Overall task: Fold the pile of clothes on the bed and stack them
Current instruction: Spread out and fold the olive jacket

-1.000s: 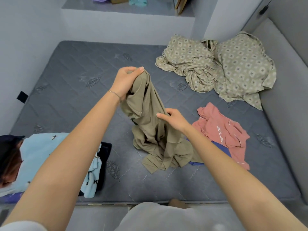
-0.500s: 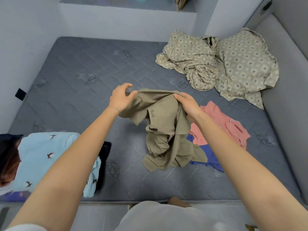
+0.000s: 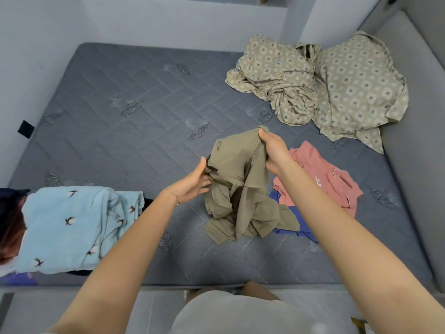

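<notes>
An olive-green garment (image 3: 240,186) hangs crumpled over the grey mattress (image 3: 120,131), its lower part resting on the bed. My right hand (image 3: 274,153) grips its upper edge and holds it up. My left hand (image 3: 192,184) reaches to the garment's left side with fingers nearly straight, touching the cloth by a dark tab. To the right lie a pink garment (image 3: 322,179) and a blue one (image 3: 293,227) partly under the olive cloth. At the left edge sits a stack topped by a folded light-blue cloth with bird prints (image 3: 72,227).
A crumpled beige patterned sheet (image 3: 320,85) fills the bed's far right corner. Grey walls close in on the left and far side, a padded headboard (image 3: 419,116) on the right. I stand at the bed's near edge.
My left hand let go of the garment's top and dropped lower to its left side. My right hand rose to the upper edge and now holds the garment up alone.
</notes>
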{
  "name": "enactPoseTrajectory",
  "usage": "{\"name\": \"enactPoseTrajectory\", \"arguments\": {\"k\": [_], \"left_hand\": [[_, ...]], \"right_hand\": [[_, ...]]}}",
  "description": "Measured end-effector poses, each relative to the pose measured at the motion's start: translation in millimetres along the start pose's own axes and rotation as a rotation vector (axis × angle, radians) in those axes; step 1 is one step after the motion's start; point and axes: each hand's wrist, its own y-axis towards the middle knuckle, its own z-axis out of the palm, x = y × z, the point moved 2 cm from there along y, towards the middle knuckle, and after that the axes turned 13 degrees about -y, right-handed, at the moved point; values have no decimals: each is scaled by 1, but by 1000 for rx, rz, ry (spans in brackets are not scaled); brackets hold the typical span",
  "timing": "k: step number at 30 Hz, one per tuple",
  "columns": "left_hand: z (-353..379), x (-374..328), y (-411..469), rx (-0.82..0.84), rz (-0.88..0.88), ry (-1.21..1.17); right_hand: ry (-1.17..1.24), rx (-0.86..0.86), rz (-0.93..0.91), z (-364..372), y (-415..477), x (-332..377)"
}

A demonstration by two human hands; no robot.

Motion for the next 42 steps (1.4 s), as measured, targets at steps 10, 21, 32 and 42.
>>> {"name": "enactPoseTrajectory", "arguments": {"k": [10, 21, 32, 42], "left_hand": [[6, -32, 4, -256, 446, -30], [14, -55, -5, -180, 514, -100], [-23, -60, -10, -249, 391, 309], [-66, -33, -2, -241, 140, 447]], "right_hand": [[-579, -130, -101, -18, 13, -21], [-625, -70, 38, 7, 1, -52], [-773, -365, -436, 5, -6, 5], [-597, -424, -325, 9, -35, -8]]}}
